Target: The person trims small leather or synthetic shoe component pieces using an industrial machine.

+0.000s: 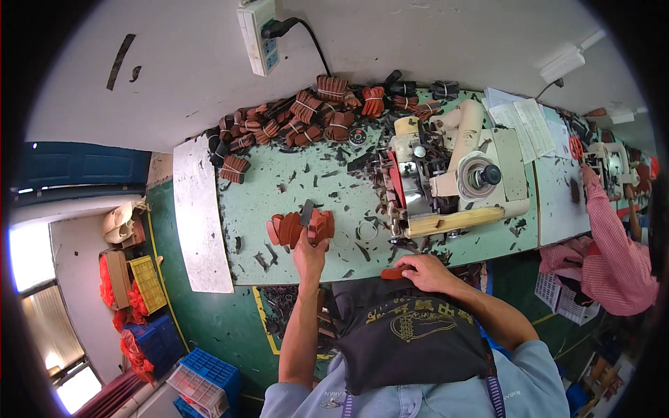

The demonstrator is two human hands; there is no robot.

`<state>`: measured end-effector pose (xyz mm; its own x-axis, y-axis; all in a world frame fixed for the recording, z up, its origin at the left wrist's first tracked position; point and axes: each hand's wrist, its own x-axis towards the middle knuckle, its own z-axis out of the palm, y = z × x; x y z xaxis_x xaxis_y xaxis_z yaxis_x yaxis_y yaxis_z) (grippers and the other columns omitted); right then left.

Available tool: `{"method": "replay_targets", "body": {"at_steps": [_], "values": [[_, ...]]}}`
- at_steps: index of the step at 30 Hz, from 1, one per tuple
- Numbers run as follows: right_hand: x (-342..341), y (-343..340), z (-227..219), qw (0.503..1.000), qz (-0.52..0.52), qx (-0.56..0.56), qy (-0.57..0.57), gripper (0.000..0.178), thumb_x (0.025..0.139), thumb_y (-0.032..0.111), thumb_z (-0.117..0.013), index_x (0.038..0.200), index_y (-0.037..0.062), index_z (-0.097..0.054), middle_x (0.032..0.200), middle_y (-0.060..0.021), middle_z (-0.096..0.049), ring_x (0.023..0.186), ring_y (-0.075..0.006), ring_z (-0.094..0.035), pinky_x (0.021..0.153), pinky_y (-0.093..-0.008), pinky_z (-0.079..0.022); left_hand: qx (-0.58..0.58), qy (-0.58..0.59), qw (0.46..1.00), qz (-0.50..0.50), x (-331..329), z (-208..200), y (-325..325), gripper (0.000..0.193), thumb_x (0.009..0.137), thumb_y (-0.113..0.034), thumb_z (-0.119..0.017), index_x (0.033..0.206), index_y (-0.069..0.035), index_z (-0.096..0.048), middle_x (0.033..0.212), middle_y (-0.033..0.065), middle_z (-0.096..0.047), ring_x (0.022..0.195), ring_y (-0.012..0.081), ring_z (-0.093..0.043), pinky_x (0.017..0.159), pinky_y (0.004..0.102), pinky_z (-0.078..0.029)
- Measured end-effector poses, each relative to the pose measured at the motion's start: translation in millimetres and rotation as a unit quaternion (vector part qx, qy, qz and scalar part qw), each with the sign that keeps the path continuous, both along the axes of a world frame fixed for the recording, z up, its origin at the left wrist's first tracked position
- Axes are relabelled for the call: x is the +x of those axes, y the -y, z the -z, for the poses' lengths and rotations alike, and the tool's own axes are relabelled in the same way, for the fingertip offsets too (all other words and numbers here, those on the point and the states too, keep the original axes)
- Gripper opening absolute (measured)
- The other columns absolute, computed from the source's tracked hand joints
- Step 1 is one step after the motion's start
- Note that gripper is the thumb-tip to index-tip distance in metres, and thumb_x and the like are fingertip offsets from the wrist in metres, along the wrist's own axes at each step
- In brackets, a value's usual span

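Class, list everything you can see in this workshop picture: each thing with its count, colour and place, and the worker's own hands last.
Worktable: one, pale green, centre.
Sewing machine: one, cream, table right.
Bundled leather pieces: many, reddish-brown, table's far edge.
Fanned leather pieces: one stack, reddish-brown, at the left hand.
Single leather piece: one, red-brown, under the right hand.
Power strip: one, white, wall.
Papers: several, white, right of machine.
Crates: several, blue and yellow, floor left.
Co-worker: one, pink checked sleeve, far right.
Left hand: grips the fanned pieces.
Right hand: rests on the single piece.
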<state>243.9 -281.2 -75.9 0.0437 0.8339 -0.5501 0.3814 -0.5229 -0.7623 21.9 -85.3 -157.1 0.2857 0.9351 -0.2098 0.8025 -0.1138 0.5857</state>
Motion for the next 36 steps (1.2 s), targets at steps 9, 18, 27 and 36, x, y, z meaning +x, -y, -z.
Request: {"method": "replay_targets", "body": {"at_steps": [9,18,27,36], "values": [[8.5,1.1,-0.1,1.0,0.01,-0.016,0.017,0.023,0.087,0.012,-0.06,0.11,0.0082,-0.063,0.1,-0.0129,-0.069,0.094,-0.03,-0.065,0.082,-0.0393,-0.05,0.097,-0.03,0.993,0.063,15.3,-14.5,15.4,0.047,0.073,-0.012,-0.075,0.115,-0.003,-0.055,0.104,0.015,-0.053,0.095,0.0331,-0.055,0.079,0.0413,-0.046],[7.7,5.5,6.3,0.999,-0.005,0.032,0.027,0.021,0.086,0.01,-0.061,0.107,0.0064,-0.062,0.1,-0.0128,-0.066,0.093,-0.0301,-0.064,0.082,-0.0387,-0.049,0.146,-0.108,0.978,0.107,16.4,-13.3,19.6,0.04,0.072,-0.015,-0.076,0.108,-0.004,-0.061,0.094,0.0109,-0.06,0.09,0.0322,-0.053,0.08,0.041,-0.042],[4.8,-11.6,-17.4,0.985,-0.002,0.17,0.019,0.017,0.083,0.004,-0.061,0.1,0.0066,-0.06,0.114,-0.0143,-0.059,0.102,-0.0314,-0.057,0.087,-0.0415,-0.045,-0.052,0.009,0.991,0.123,15.7,-71.2,22.1,0.039,0.071,-0.02,-0.077,0.104,-0.001,-0.067,0.094,0.0159,-0.065,0.087,0.0326,-0.064,0.076,0.04,-0.05],[23.3,5.4,-49.1,0.983,-0.022,0.163,-0.085,0.02,0.082,0.002,-0.061,0.101,0.0041,-0.057,0.107,-0.0113,-0.057,0.102,-0.0299,-0.057,0.089,-0.0378,-0.045,-0.344,-0.018,0.879,0.33,76.5,-136.4,56.1,0.039,0.078,-0.017,-0.072,0.114,-0.003,-0.065,0.101,0.0141,-0.068,0.091,0.0186,-0.066,0.078,0.0326,-0.051]]}}
